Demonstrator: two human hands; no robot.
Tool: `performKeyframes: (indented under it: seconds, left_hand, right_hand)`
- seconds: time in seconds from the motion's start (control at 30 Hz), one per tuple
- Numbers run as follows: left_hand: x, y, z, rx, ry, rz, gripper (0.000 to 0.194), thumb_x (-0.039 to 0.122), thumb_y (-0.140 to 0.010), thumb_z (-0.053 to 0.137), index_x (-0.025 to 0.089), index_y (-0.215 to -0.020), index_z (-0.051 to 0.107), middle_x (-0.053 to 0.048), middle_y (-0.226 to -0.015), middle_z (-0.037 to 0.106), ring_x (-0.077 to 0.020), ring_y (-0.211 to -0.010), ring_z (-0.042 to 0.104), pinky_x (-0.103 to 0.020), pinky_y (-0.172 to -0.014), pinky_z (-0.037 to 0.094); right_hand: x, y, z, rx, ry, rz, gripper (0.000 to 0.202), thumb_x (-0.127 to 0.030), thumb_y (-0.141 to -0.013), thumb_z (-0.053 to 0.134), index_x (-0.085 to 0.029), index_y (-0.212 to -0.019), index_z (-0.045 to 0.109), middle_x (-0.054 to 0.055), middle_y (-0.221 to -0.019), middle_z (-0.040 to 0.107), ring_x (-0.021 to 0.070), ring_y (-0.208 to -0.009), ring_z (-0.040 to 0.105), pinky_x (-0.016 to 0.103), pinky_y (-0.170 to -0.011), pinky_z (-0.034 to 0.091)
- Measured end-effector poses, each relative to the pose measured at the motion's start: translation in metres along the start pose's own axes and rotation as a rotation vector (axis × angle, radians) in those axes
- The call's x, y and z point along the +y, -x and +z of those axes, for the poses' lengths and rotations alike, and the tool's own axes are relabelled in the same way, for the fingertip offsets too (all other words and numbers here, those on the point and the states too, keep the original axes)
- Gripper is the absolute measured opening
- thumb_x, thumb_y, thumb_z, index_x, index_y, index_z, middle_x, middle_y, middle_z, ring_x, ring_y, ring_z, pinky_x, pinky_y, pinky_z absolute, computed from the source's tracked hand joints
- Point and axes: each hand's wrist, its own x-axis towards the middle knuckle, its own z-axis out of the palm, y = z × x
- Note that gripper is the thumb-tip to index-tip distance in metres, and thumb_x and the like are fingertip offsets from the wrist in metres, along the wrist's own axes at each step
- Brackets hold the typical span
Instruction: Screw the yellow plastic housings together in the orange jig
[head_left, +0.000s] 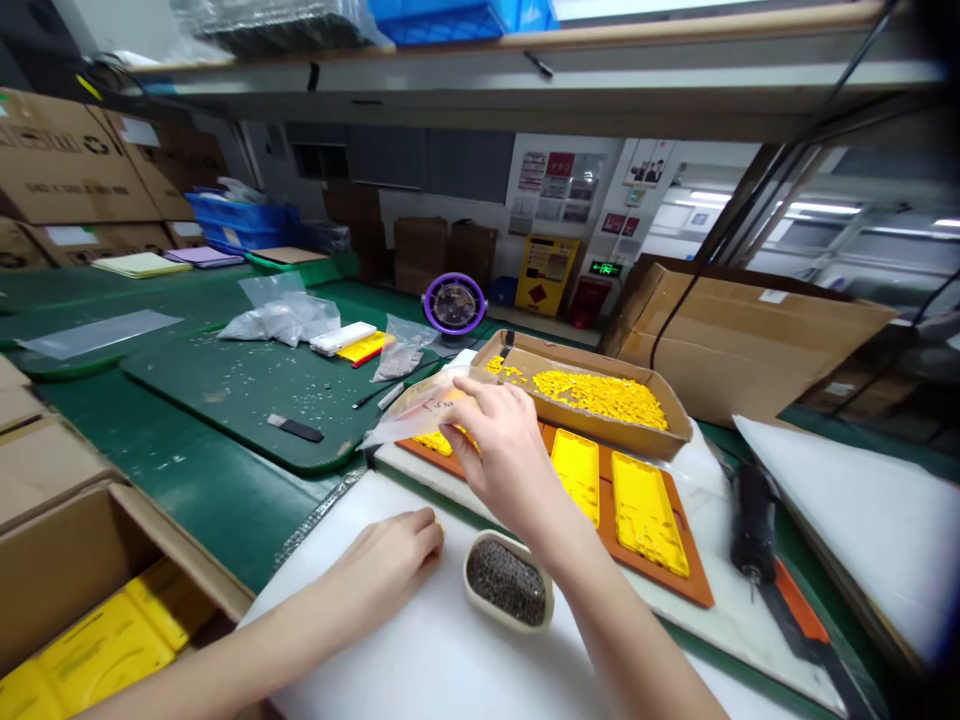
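My right hand (499, 435) reaches over the orange board (701, 588), its curled fingers on a translucent plastic bag (409, 412) with handwriting. My left hand (394, 560) rests on the white sheet (345, 665), fingers closed; a sliver of yellow shows at the fingertips, probably a small yellow piece (441, 527). Between my forearms sits an oval cream dish (545, 612) of small dark screws or similar parts (504, 580). Yellow plastic shells (649, 510) lie in the orange board, some hidden behind my right hand and the bag.
A shallow cardboard tray (679, 425) of small yellow parts stands behind the board. An electric screwdriver (752, 520) lies at the right. Left are a green mat (225, 385), clear bags (281, 318) and an open carton (180, 535) with yellow shells. A shelf (645, 75) crosses overhead.
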Motion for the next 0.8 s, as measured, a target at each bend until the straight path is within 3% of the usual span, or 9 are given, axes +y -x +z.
performKeyframes:
  seconds: [0.07,0.13,0.27,0.3,0.37,0.5,0.63,0.73,0.8]
  left_hand:
    - [0.004,0.006,-0.008,0.050,0.054,0.045,0.014,0.012,-0.083,0.044,0.018,-0.075,0.052,-0.002,-0.076,0.057,-0.0153,-0.067,0.056,-0.025,-0.060,0.042]
    - [0.007,0.016,-0.027,0.177,0.132,0.121,0.013,0.011,-0.084,0.045,0.020,-0.079,0.053,0.000,-0.076,0.058,-0.0129,-0.068,0.056,-0.023,-0.062,0.044]
    - [0.010,0.026,-0.090,0.666,0.058,0.245,0.010,0.017,-0.085,0.053,0.023,-0.092,0.055,0.001,-0.090,0.061,-0.0127,-0.083,0.057,-0.023,-0.075,0.045]
    - [0.009,0.023,-0.106,0.757,-0.008,0.278,0.009,0.018,-0.084,0.056,0.023,-0.091,0.056,0.001,-0.090,0.062,-0.0138,-0.085,0.056,-0.025,-0.077,0.044]
    - [0.007,0.013,-0.130,0.827,-0.140,0.321,0.007,0.018,-0.083,0.057,0.023,-0.088,0.058,0.002,-0.086,0.063,-0.0149,-0.082,0.056,-0.027,-0.077,0.044]
    - [-0.001,-0.008,-0.147,0.730,-0.284,0.426,0.010,0.021,-0.084,0.056,0.025,-0.089,0.063,0.000,-0.091,0.064,-0.0177,-0.083,0.055,-0.033,-0.082,0.044]
    - [-0.014,-0.003,-0.141,0.709,-0.222,0.335,0.018,0.030,-0.086,0.052,0.030,-0.099,0.064,-0.002,-0.109,0.059,-0.0217,-0.100,0.054,-0.035,-0.089,0.043]
    - [-0.024,0.007,-0.133,0.533,-0.185,0.264,0.034,0.046,-0.080,0.060,0.032,-0.111,0.060,-0.003,-0.126,0.051,-0.0244,-0.110,0.052,-0.033,-0.089,0.045]
    - [-0.030,0.011,-0.130,0.456,-0.183,0.229,0.031,0.047,-0.080,0.060,0.030,-0.106,0.061,-0.003,-0.129,0.049,-0.0239,-0.109,0.054,-0.031,-0.086,0.047]
  right_hand:
    - [0.001,0.000,0.002,-0.006,-0.017,-0.006,0.016,-0.021,-0.092,0.045,-0.017,-0.089,0.060,0.011,-0.129,0.050,0.0237,-0.115,0.045,0.043,-0.098,0.034]
    - [0.002,-0.001,0.003,-0.006,-0.041,-0.009,0.017,-0.020,-0.092,0.044,-0.015,-0.087,0.060,0.014,-0.131,0.047,0.0242,-0.117,0.043,0.041,-0.096,0.037]
    - [-0.001,-0.001,0.003,-0.005,-0.054,-0.055,0.017,-0.017,-0.091,0.044,-0.015,-0.084,0.060,0.016,-0.134,0.043,0.0242,-0.121,0.039,0.040,-0.098,0.038]
    - [-0.003,-0.001,0.003,-0.010,-0.045,-0.074,0.016,-0.016,-0.090,0.045,-0.015,-0.083,0.059,0.016,-0.135,0.041,0.0244,-0.121,0.038,0.040,-0.098,0.038]
    - [-0.007,0.000,0.001,-0.029,-0.028,-0.108,0.014,-0.014,-0.089,0.047,-0.014,-0.081,0.058,0.017,-0.136,0.039,0.0250,-0.123,0.037,0.040,-0.098,0.039]
    - [-0.012,0.000,-0.003,-0.046,-0.009,-0.150,0.011,-0.012,-0.088,0.047,-0.015,-0.083,0.057,0.016,-0.138,0.036,0.0241,-0.124,0.036,0.040,-0.097,0.039]
    - [-0.010,0.000,-0.003,-0.029,-0.001,-0.144,0.011,-0.012,-0.088,0.048,-0.015,-0.082,0.057,0.015,-0.137,0.038,0.0242,-0.124,0.036,0.041,-0.097,0.040]
    - [-0.008,0.000,0.000,-0.008,-0.011,-0.117,0.012,-0.012,-0.088,0.049,-0.015,-0.080,0.057,0.015,-0.138,0.037,0.0248,-0.126,0.035,0.043,-0.097,0.040]
    - [-0.008,0.000,0.002,-0.002,-0.030,-0.105,0.013,-0.011,-0.088,0.047,-0.015,-0.082,0.059,0.015,-0.139,0.037,0.0248,-0.126,0.035,0.042,-0.099,0.040]
